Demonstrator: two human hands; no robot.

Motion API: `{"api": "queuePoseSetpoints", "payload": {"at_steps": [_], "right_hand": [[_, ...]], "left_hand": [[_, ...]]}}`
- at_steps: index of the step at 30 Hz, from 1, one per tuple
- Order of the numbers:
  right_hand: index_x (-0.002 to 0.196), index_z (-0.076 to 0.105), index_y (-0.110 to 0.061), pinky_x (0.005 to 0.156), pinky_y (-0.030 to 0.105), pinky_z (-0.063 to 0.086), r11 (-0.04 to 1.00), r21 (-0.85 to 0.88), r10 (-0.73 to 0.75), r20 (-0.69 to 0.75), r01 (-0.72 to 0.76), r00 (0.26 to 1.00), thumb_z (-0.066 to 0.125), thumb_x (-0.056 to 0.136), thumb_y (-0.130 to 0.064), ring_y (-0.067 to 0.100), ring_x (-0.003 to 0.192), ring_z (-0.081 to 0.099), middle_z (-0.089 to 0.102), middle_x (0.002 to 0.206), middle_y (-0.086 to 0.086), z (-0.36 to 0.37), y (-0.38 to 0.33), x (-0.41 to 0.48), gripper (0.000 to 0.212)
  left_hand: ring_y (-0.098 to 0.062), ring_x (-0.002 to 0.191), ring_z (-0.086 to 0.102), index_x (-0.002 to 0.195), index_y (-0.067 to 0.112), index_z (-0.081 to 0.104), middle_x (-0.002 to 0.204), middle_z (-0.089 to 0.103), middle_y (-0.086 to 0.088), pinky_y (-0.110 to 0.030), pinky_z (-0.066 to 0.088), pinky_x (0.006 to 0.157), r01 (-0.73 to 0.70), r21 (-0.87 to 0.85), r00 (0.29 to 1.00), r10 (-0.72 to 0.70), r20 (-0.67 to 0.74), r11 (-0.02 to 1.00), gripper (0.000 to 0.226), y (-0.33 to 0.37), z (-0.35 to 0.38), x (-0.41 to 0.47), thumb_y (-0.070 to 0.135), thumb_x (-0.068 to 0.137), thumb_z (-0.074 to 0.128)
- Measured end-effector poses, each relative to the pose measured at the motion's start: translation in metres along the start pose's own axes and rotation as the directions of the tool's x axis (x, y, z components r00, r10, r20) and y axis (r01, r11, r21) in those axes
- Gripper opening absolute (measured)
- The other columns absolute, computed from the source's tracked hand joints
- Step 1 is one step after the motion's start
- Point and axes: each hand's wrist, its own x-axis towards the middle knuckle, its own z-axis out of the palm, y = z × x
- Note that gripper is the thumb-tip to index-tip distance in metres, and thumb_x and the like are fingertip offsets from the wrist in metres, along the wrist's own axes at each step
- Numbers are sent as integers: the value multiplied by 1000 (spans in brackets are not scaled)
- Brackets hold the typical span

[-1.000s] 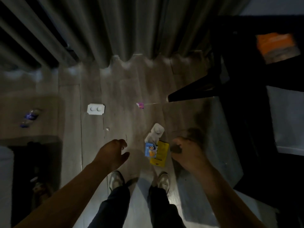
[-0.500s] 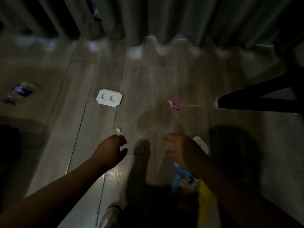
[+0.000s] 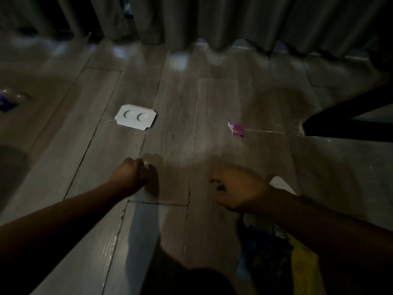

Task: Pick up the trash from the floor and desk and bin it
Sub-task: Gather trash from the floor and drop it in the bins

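**Trash scattered on a dim floor, both hands low over it**

A grey wood-plank floor [image 3: 212, 92] fills the view, with a pleated grey curtain [image 3: 212, 18] hanging to it along the far edge. A black furniture leg [image 3: 350, 122] slants in from the right.

Two bare forearms reach in from the near side. The left hand [image 3: 131, 175] is left of centre, down at the floor, with its fingers curled under. The right hand [image 3: 240, 190] is right of centre and blurred. Its fingers are loosely bent and its thumb points forward, closed on no object that shows.

A yellow packet [image 3: 304, 265] lies under the right forearm at the near right, and a blue carton [image 3: 253, 237] lies just beside it on its left. Both are in deep shadow.

A white moulded tray [image 3: 135, 117] with two round hollows lies flat, far left of centre and well beyond the left hand. A white object [image 3: 281, 185] shows just behind the right wrist, but its shape is unclear. A clear plastic bottle [image 3: 10, 99] with a blue label lies at the far left edge.

A small purple wrapper [image 3: 236, 128] lies right of centre, beyond the right hand and near the black leg. A tiny white scrap [image 3: 146, 162] sits right at the left hand's fingertips. I cannot tell whether they pinch it or only touch it.
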Motion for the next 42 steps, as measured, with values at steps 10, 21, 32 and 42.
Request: {"api": "queuePoseSetpoints", "payload": {"at_steps": [10,21,32,42], "right_hand": [[131,55,-14,97,30,45,999,-49,21,-35,-23,999,61,87,-21,19,116,56,58,129,7,1,13,-7,45],[138,47,-17,103,29,42,992,-30,126,9,-125,992,63,86,-23,18,124,50,51,137,5,-4,38,3,54],[130,54,-15,96,37,49,958,161,260,-138,-237,956,64,86,-21,20,112,57,60,122,7,-28,94,9,46],[131,53,-19,93,26,47,927,237,339,-204,-290,918,67,87,-23,15,115,55,55,132,1,-19,149,17,47]], "left_hand": [[-24,103,56,132,12,47,128,45,-13,-28,47,86,-125,98,992,123,28,987,42,7,12,8,31,95,52],[-14,92,49,114,13,58,114,52,-6,-20,36,76,-252,22,967,253,-36,967,26,37,18,21,26,92,57],[-19,102,55,118,17,53,113,56,-4,-27,42,84,-454,-78,891,454,-23,887,27,116,14,72,23,93,55],[-22,106,55,122,14,55,120,56,-8,-31,42,91,-557,-79,824,539,-177,826,32,222,21,154,24,91,57]]}}
